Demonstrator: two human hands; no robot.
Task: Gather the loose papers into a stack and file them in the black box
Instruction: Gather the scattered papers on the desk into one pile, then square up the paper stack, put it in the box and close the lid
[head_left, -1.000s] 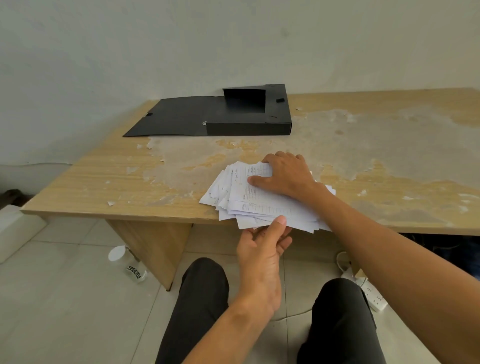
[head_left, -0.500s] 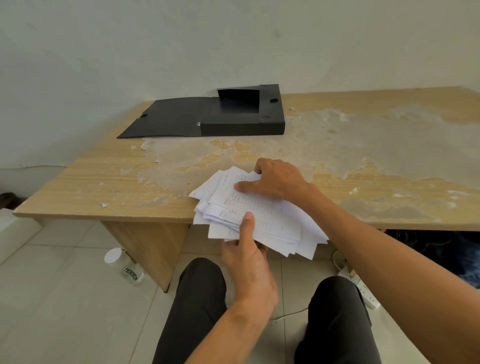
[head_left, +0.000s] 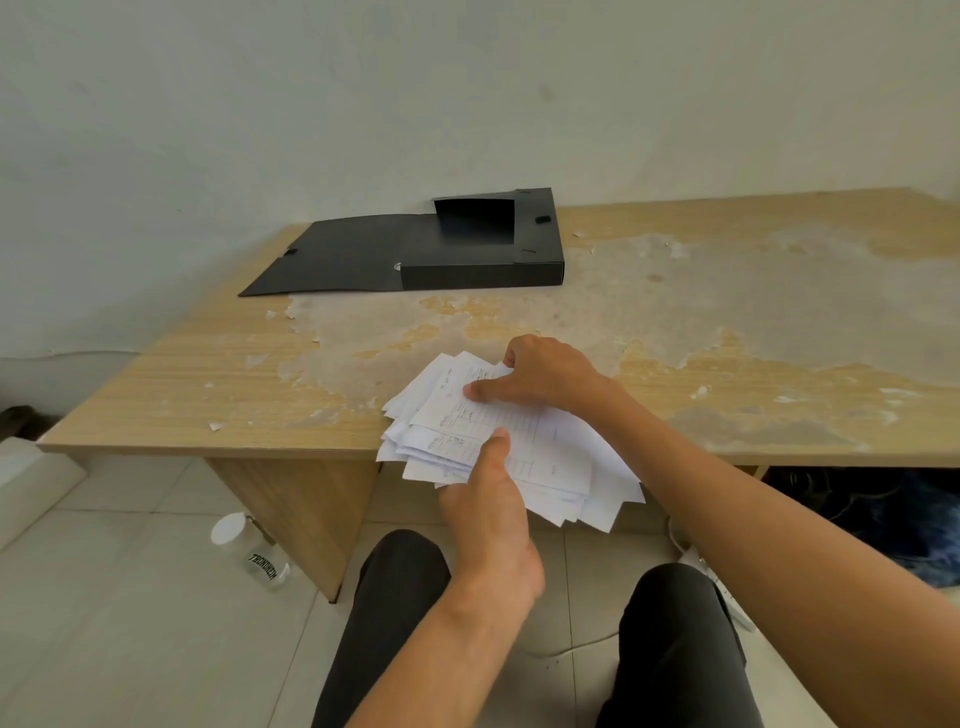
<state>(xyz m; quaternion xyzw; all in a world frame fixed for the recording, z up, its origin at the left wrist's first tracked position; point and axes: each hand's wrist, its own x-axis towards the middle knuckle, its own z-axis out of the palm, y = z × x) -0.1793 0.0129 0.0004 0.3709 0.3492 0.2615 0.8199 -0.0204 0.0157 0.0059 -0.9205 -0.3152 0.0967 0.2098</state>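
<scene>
Both your hands, left hand (head_left: 491, 512) and right hand (head_left: 540, 374), grip one uneven stack of papers (head_left: 498, 441) overhanging the table (head_left: 208, 384) edge; one open black box (head_left: 467, 254) lies at eleven o'clock.

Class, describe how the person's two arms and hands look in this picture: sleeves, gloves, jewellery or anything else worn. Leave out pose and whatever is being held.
Both forearms are bare as far as the frame shows; no sleeve or cuff shows. The left hand and the right hand are bare too, without gloves. No watch, bracelet or ring is visible on either. Lower down, the legs are in dark trousers.
</scene>
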